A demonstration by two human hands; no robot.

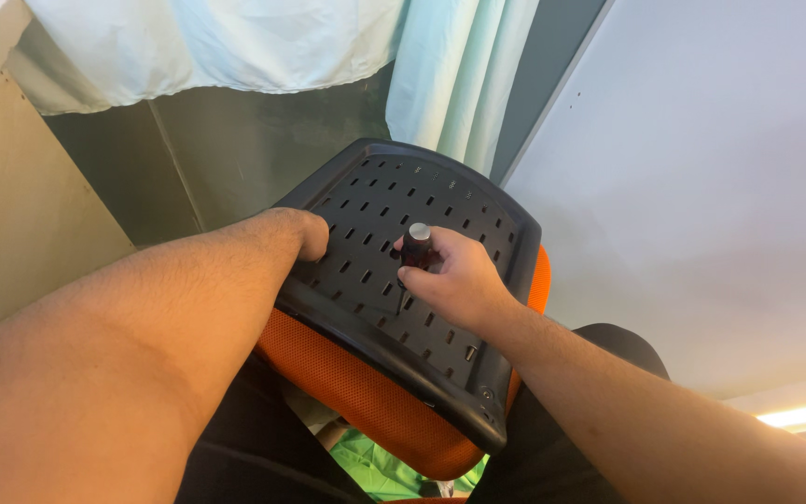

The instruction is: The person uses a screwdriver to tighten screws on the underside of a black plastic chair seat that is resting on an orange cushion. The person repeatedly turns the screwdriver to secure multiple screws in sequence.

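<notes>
A black plastic chair panel (459,210) with rows of small slots lies across my lap, backed by an orange mesh cushion (356,383). My right hand (454,280) grips a screwdriver (417,245) with a dark handle and a silver cap, held upright with its tip on the panel near the middle. My left hand (305,233) rests on the panel's left part, fingers curled under and mostly hidden by the wrist, holding the panel steady.
A pale blue curtain (450,75) hangs beyond the panel. A light wooden board (11,205) stands at the left, and a white wall or surface (720,187) fills the right. Green fabric (375,467) shows below the cushion.
</notes>
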